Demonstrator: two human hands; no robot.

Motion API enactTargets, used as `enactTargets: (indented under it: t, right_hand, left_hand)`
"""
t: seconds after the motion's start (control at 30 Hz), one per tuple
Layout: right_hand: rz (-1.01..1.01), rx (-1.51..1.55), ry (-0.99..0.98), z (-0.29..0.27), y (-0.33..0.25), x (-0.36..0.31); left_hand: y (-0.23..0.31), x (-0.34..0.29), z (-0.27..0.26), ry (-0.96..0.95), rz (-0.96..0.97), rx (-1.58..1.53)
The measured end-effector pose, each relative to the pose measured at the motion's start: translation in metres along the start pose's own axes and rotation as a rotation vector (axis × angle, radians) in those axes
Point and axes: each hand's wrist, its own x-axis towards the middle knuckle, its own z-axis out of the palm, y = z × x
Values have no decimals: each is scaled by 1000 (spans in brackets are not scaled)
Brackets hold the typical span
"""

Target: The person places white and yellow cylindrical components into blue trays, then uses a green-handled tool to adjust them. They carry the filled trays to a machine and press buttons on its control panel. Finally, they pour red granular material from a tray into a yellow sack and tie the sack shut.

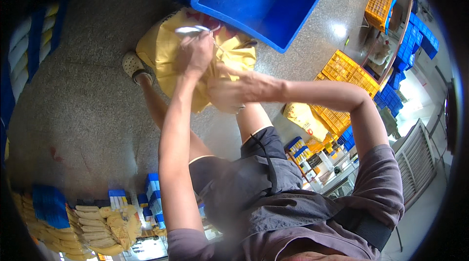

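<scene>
A yellow sack (161, 58) with red print stands on the floor between my legs, its top gathered into folds. Over the sack, my left hand (194, 55) is closed, with a white, shiny thing (191, 30) sticking out past its fingers. Motion blurs that thing, so its kind is unclear. A thin pale string (218, 46) runs close by, over the yellow folds. My right hand (237, 87) is closed on the gathered side of the sack, somewhat smeared, and hides part of it.
A blue plastic bin (288, 21) stands just beyond the sack. Yellow crates (342, 73) and another yellow sack (305, 119) lie to the right, with blue crates (410, 41) behind. Stacked cream-coloured goods (93, 227) sit at the lower left. My left foot wears a clog (131, 64).
</scene>
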Motion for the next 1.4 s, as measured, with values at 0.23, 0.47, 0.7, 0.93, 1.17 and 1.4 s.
enactTargets:
  t: [0.23,0.47,0.7,0.93,1.17,1.4]
  right_hand:
    - [488,457,431,58,23,-42]
    - [893,930,376,30,-13,-47]
    - [1055,1463,267,-1,69,-37]
    - [1017,957,422,44,59,10]
    - [1128,1034,450,48,55,9]
    - [1265,1573,401,30,57,12]
  left_hand:
    - [-18,0,16,102,101,227]
    - [4,-2,12,125,-283,-284]
    - [1,-7,-25,-73,-708,-1737]
    - [-8,-12,-43,-242,-540,-1144]
    - [4,-3,-49,90,253,23]
    - [9,5,-49,324,451,332]
